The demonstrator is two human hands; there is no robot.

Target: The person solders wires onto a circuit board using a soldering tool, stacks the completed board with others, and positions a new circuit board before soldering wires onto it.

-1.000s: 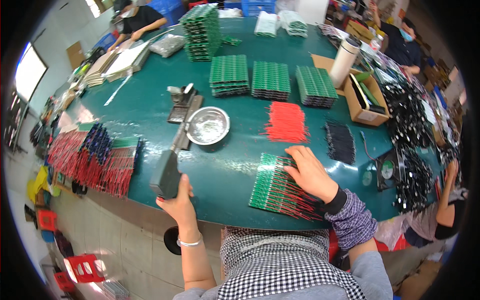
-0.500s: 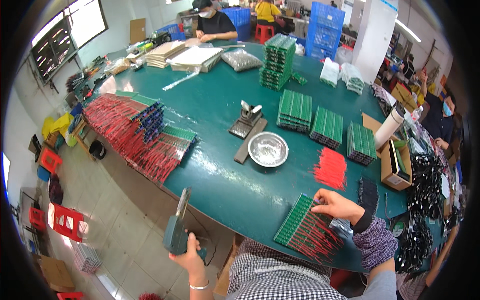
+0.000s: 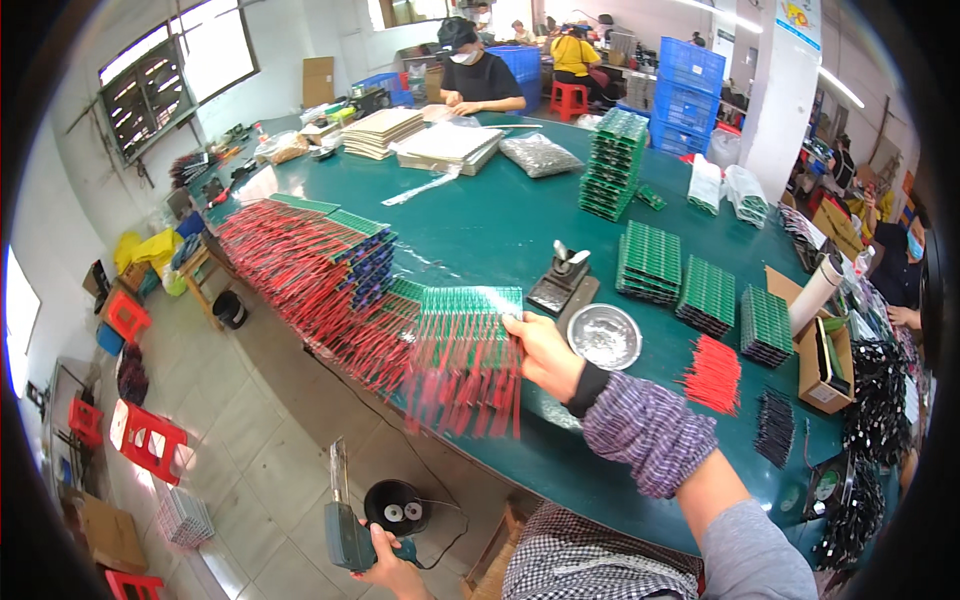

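Note:
My right hand (image 3: 548,355) grips the right edge of a green circuit board panel (image 3: 470,301). A row of red wires, blurred by motion, hangs down from the panel. It is above the table edge, in front of a stack of similar wired panels (image 3: 300,265). Low at the left, clear of the table, my left hand (image 3: 388,566) is wrapped round the handle of a dark green soldering gun (image 3: 346,536). The gun's metal nozzle points up, and a cable trails from it.
A metal bowl (image 3: 604,338) stands beside a small metal stand (image 3: 560,280). Bare board stacks (image 3: 648,262), red wires (image 3: 711,375) and black wires (image 3: 774,428) lie to the right. A black bucket (image 3: 398,506) is below the table edge. A masked person (image 3: 482,85) sits across the table.
My right hand has lifted the wired panel from the near table edge and carried it left toward the wired stack. The soldering gun stays in my left hand, slightly lower. The view has shifted left.

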